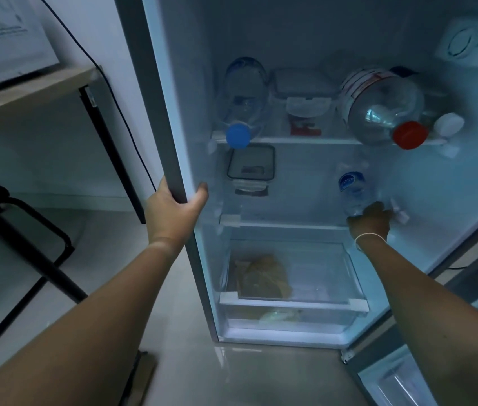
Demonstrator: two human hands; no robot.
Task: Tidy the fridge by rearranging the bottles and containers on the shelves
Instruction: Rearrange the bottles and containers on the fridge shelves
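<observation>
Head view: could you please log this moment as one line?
left hand: grips fridge edge | right hand: holds clear blue-labelled plastic bottle

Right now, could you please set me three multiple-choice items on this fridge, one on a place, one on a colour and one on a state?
1. Where does the red-capped bottle lie?
A. upper shelf, right side
B. bottom drawer
C. on the floor

2. What colour is the cap of the bottle at the left of the upper shelf?
A. green
B. blue
C. yellow

3. What is the left hand doing?
A. hanging idle
B. holding a box
C. gripping the fridge's side edge

Answers:
1 A: it lies on its side at the right of the upper shelf.
2 B: the blue cap faces the camera.
3 C: its fingers wrap the fridge edge, while the right hand holds the small bottle below.
</observation>
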